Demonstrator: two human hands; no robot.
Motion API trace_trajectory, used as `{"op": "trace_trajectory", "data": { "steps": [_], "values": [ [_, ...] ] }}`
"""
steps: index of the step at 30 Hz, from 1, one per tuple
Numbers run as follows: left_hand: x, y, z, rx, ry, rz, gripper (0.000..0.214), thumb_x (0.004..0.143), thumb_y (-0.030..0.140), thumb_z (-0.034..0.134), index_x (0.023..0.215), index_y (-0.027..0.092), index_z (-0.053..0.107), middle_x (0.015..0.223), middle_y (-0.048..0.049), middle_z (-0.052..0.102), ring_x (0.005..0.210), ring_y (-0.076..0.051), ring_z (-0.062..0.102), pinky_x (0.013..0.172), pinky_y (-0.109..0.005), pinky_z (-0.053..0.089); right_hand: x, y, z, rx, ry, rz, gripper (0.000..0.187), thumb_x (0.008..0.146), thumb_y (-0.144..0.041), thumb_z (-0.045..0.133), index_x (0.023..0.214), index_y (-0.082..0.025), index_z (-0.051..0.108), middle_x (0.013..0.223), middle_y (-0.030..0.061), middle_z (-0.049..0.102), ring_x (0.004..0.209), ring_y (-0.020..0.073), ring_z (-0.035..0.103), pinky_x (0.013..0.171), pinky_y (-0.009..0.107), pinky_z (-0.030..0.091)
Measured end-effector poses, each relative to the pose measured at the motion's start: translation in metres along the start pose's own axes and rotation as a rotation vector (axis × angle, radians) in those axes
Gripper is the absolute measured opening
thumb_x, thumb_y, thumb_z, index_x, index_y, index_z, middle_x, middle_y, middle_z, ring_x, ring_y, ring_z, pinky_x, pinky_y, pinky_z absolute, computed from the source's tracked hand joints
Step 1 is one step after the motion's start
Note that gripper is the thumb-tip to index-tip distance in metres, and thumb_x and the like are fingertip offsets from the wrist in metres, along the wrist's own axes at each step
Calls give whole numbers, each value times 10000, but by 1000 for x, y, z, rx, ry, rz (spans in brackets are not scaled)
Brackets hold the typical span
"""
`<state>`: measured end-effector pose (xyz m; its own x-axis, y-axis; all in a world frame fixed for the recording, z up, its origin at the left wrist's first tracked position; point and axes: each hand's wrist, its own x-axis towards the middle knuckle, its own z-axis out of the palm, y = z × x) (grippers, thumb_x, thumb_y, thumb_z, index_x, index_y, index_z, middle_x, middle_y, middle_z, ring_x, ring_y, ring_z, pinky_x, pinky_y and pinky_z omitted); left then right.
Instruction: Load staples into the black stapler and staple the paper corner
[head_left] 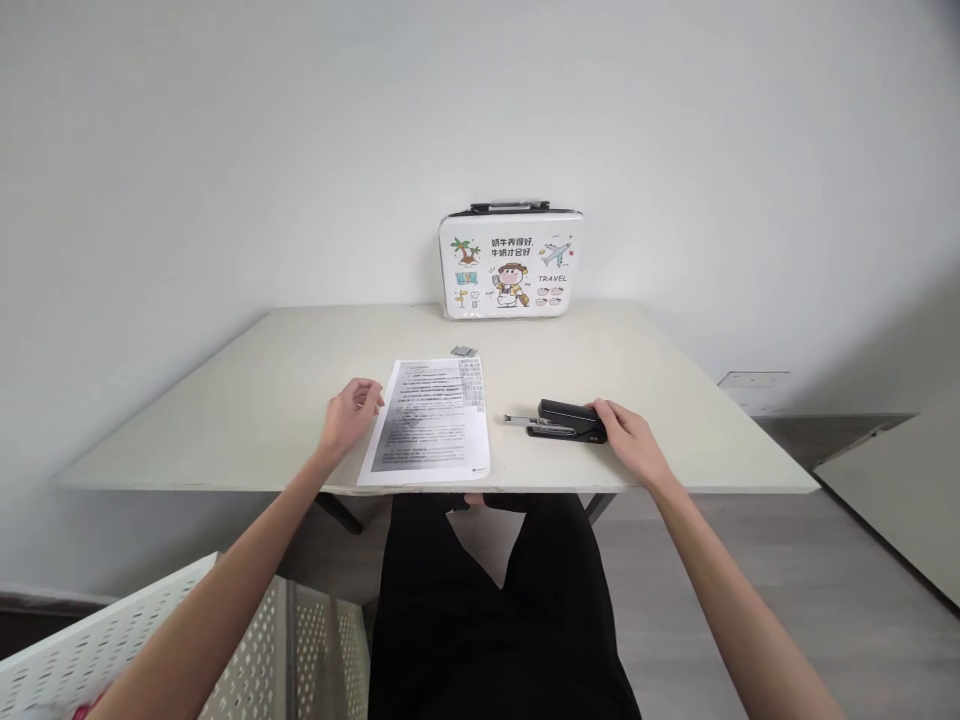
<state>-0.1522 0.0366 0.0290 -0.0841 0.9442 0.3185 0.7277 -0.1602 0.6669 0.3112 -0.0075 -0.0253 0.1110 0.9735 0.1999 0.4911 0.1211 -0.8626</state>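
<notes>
A printed sheet of paper (431, 420) lies on the beige table (262, 400) in front of me. My left hand (349, 412) rests at its left edge with the fingers loosely curled, touching the paper and holding nothing. To the right lies a black stapler (566, 421) with its metal staple tray slid out toward the paper. My right hand (628, 436) lies on the stapler's rear end, fingers laid over it. A small strip of staples (463, 351) sits just beyond the top of the sheet.
A white cartoon-printed case (511, 265) with a black handle stands against the wall at the back of the table. A white perforated metal panel (225, 640) is at lower left. Another table's corner (900, 490) shows at right.
</notes>
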Motion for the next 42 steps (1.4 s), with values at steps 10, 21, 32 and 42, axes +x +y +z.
{"op": "trace_trajectory", "data": {
  "steps": [10,21,32,42],
  "values": [
    [-42,91,76,102,-312,427,398,1007,476,527,1283,262,720,1370,-70,708,1374,-310,560,1221,-509,388,0,-4,1,6,3,-27,625,1019,-702,397,1089,-225,795,1131,78,801,1038,301,694,918,377,506],
    [-57,84,136,133,-362,419,483,1020,459,521,1420,229,665,1562,-116,578,1598,-341,293,1271,-576,336,-1,-9,1,5,-54,-80,540,1015,-676,450,1056,-234,757,1061,71,792,984,283,701,885,381,537],
    [-59,121,149,168,-461,469,533,955,348,574,1458,176,627,1567,-118,571,1598,-350,291,1283,-531,354,-3,-13,-1,48,-155,-186,396,912,-580,696,1136,-253,709,1171,69,781,1078,289,713,981,411,544],
    [-62,138,164,108,-405,499,516,866,273,646,1373,181,689,1473,-121,648,1491,-372,470,1261,-520,395,-1,-11,-3,38,-127,-185,398,853,-578,753,1077,-249,735,1095,52,795,1026,285,724,951,408,534]
  ]
}}
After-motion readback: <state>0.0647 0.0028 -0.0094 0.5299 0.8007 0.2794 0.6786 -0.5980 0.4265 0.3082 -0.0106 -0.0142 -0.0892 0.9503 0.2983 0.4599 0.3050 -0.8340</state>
